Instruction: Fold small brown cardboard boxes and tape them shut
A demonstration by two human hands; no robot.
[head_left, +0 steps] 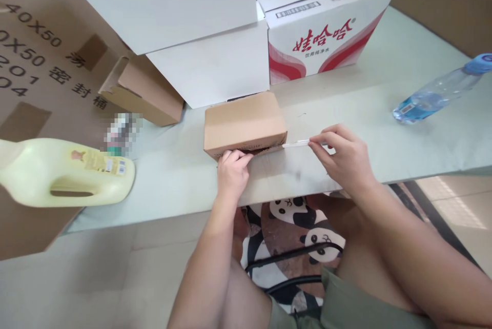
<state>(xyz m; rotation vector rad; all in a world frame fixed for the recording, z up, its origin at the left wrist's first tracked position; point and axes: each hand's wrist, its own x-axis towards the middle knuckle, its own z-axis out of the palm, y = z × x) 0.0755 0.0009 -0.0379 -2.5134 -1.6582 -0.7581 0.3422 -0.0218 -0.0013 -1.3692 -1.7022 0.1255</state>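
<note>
A small brown cardboard box (244, 122) lies on the pale table (384, 114) in front of me. My left hand (231, 171) is closed against the box's near lower edge, fingers curled on it. My right hand (343, 157) pinches a thin white strip (295, 143) that runs from the box's right corner toward my fingers.
A pale yellow jug (65, 172) lies at the left. A water bottle (442, 90) lies at the right. White boxes (207, 32) and a red-and-white carton (326, 32) stand behind the small box. An open brown box (142, 90) sits back left. Large cardboard sheets lean at the left.
</note>
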